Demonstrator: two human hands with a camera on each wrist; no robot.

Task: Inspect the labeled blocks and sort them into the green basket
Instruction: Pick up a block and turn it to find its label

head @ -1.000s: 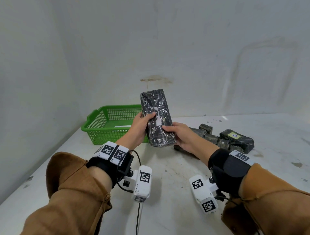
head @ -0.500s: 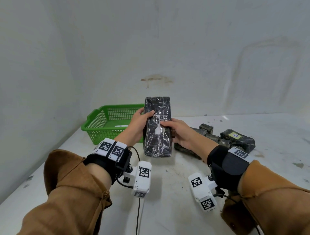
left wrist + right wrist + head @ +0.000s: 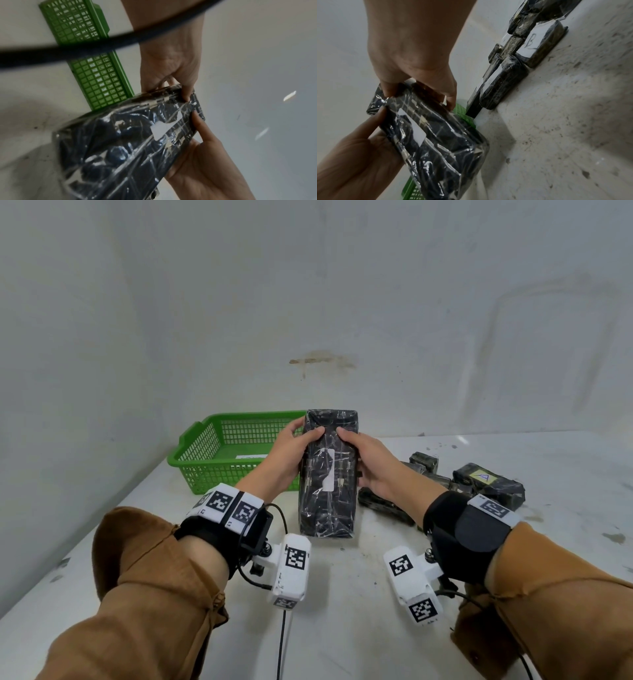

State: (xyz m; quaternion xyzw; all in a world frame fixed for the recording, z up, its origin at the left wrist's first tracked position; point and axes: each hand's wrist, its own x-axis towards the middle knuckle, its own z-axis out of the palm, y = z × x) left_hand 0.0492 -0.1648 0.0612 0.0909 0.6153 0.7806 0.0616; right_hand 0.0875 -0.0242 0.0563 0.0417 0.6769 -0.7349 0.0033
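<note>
A black block (image 3: 327, 501) wrapped in clear film stands upright in front of me, with a blank white label (image 3: 328, 470) facing me. My left hand (image 3: 291, 453) grips its upper left edge and my right hand (image 3: 368, 463) grips its upper right edge, both thumbs on the front face near the top. Its lower end is close to the table; I cannot tell if it touches. The left wrist view shows the block (image 3: 130, 148) with my left hand (image 3: 171, 67) on it. In the right wrist view my right hand (image 3: 412, 56) holds the block (image 3: 436, 142). The green basket (image 3: 205, 440) stands behind my left hand.
Several more wrapped dark blocks (image 3: 486, 484) lie in a heap on the white table (image 3: 342, 611) to the right, one with a yellow sticker (image 3: 483, 477), another marked B (image 3: 532, 40). A white slip (image 3: 251, 456) lies in the basket. Grey walls stand behind and to the left.
The block has swung from a leftward tilt to upright and come lower and nearer. Both hands have slid up toward its top end, uncovering the white label.
</note>
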